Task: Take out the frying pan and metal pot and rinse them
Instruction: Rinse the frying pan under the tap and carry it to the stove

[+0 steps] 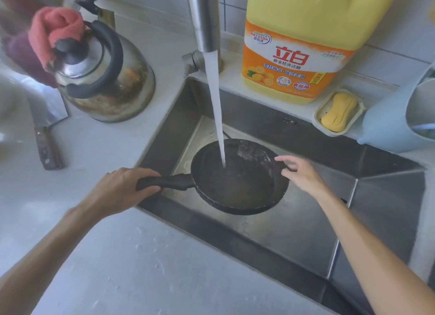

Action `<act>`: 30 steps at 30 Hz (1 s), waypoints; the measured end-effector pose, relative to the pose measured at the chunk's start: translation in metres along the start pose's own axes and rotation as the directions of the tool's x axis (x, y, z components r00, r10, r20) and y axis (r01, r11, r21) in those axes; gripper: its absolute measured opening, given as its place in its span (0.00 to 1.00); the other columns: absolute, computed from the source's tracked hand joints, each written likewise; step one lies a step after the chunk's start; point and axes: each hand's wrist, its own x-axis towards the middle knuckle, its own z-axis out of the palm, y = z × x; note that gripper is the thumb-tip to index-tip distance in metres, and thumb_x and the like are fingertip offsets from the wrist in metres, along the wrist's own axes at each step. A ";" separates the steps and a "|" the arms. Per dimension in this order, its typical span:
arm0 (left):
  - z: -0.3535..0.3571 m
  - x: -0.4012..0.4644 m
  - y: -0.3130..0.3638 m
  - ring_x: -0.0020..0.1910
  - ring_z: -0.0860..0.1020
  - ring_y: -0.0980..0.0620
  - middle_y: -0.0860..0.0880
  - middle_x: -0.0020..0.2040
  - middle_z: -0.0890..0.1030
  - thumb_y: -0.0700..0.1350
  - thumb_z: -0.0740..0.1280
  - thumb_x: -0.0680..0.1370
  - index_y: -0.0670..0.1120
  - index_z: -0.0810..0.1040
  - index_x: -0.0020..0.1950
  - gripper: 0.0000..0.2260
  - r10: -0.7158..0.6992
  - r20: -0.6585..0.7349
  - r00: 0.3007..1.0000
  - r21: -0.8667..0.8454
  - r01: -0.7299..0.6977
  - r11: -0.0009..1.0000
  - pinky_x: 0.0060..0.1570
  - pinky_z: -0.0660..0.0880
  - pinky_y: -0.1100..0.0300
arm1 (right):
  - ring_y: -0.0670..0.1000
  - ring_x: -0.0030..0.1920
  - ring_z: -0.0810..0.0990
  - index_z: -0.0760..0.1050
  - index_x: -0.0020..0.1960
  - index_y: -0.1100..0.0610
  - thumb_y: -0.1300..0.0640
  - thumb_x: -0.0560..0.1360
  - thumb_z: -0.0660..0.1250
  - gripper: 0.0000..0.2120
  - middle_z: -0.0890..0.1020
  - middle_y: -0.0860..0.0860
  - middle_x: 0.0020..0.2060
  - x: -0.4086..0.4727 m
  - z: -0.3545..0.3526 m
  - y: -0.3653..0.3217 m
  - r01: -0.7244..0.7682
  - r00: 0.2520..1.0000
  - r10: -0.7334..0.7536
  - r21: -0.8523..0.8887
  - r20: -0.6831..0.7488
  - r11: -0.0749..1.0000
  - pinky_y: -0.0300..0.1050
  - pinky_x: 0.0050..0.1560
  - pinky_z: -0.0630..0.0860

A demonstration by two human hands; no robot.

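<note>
The frying pan (237, 178) is held level over the sink (294, 232), with the stream from the faucet (202, 18) landing just left of the pan's middle. The left hand (122, 190) is wrapped around the black handle (164, 182) at the sink's left edge. The right hand (299, 173) hovers at the pan's right rim with its fingers loosely spread, gripping nothing; whether a fingertip touches the rim cannot be told. The metal pot is not in view.

To rinse well, the person would likely do best to keep the handle grip firm as water collects, since the pan grows heavier, then tilt and swirl it so water sweeps the pale residue on the far right of the inner surface. The free hand could rub that patch. Pouring out toward the far side of the sink should keep splashes off the counter (131, 267).
</note>
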 end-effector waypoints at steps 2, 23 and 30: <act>0.000 -0.009 -0.006 0.40 0.74 0.53 0.62 0.43 0.77 0.55 0.66 0.76 0.64 0.74 0.55 0.08 -0.019 0.010 1.000 -0.018 0.019 1.000 0.43 0.68 0.57 | 0.48 0.65 0.74 0.77 0.58 0.44 0.62 0.74 0.61 0.18 0.83 0.55 0.56 0.000 -0.002 -0.015 0.047 0.998 -0.047 0.000 -0.034 0.999 0.40 0.53 0.65; -0.014 -0.023 -0.033 0.43 0.80 0.42 0.46 0.48 0.84 0.49 0.66 0.75 0.44 0.81 0.54 0.13 0.290 -0.500 0.816 0.162 -0.241 0.957 0.42 0.74 0.50 | 0.37 0.52 0.74 0.77 0.61 0.54 0.71 0.72 0.66 0.21 0.77 0.44 0.52 -0.029 0.038 -0.036 0.147 0.970 -0.077 0.307 -0.229 0.940 0.18 0.44 0.68; -0.029 -0.024 -0.030 0.43 0.80 0.44 0.54 0.47 0.82 0.55 0.62 0.75 0.49 0.80 0.55 0.15 0.278 -0.384 0.881 0.108 -0.256 0.961 0.39 0.77 0.48 | 0.45 0.61 0.75 0.77 0.63 0.50 0.67 0.71 0.66 0.23 0.80 0.50 0.57 -0.026 0.031 -0.038 0.020 0.989 0.004 0.159 -0.150 0.987 0.33 0.54 0.68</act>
